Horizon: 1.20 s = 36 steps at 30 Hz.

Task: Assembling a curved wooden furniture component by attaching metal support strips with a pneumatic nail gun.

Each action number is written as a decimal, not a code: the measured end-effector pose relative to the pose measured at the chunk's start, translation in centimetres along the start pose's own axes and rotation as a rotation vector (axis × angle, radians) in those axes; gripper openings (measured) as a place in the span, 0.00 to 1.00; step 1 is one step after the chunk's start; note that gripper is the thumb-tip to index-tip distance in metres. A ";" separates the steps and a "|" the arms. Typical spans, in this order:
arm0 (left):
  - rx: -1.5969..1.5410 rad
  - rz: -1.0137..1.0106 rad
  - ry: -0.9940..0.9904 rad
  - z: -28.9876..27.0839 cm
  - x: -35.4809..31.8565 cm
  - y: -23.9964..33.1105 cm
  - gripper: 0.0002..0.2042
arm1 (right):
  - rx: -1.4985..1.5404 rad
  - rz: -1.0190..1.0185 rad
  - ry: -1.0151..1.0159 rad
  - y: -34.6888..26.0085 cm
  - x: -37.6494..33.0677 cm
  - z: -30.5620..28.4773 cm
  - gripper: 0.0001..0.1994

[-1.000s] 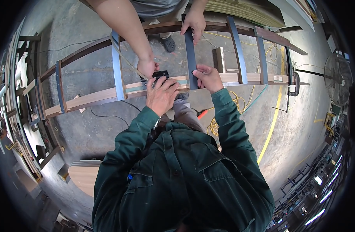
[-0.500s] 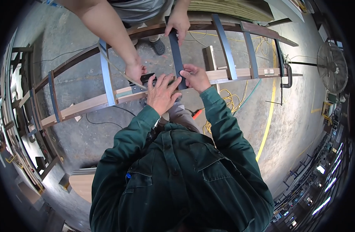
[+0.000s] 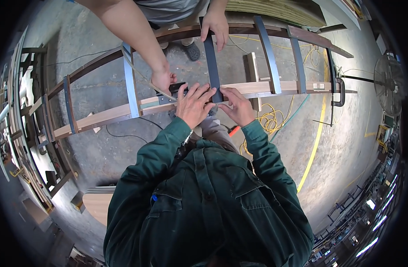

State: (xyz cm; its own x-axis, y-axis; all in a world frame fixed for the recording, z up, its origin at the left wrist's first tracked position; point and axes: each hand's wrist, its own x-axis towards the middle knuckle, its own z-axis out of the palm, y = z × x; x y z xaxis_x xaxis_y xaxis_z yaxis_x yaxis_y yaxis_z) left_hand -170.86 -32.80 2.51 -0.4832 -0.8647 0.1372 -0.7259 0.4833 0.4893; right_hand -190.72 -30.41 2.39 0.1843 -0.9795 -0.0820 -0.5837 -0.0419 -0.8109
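My left hand [image 3: 193,104] lies flat, fingers spread, on the near wooden rail [image 3: 110,113], partly over a black tool [image 3: 175,88]. My right hand [image 3: 236,106] pinches the lower end of a dark metal slat [image 3: 211,66] where it meets that rail. Across the frame, another person's hand [image 3: 163,81] holds the black tool beside my left hand, and their other hand [image 3: 216,27] presses the slat's upper end against the far dark rail [image 3: 177,32].
Several more metal slats [image 3: 130,80] span the two rails. A black clamp [image 3: 338,91] grips the rail at right. A yellow cable [image 3: 268,121] coils on the concrete floor, near a yellow floor line [image 3: 317,138]. A fan [image 3: 388,84] stands far right; racks at left.
The view has shifted so the frame sits lower in the picture. My left hand has spread flatter over the rail and tool. The other person's hands stay on the tool and the slat.
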 end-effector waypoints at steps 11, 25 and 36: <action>-0.040 -0.019 -0.015 0.1 0.0 -0.5 0.26 | -0.247 -0.266 0.127 0.9 0.2 0.7 0.24; -0.190 -0.122 -0.004 0.2 0.9 -0.4 0.22 | -0.268 -0.295 0.162 0.8 0.0 1.0 0.24; -0.234 -0.083 -0.021 1.1 1.8 -0.6 0.19 | -0.336 -0.295 0.227 1.0 -0.4 1.7 0.24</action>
State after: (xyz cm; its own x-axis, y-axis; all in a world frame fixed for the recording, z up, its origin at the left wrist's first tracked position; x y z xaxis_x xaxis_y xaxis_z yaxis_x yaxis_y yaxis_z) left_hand -171.80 -34.47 1.52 -0.4382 -0.8960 0.0715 -0.6318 0.3636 0.6846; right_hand -190.03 -29.75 0.63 0.2250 -0.9330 0.2808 -0.7623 -0.3481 -0.5457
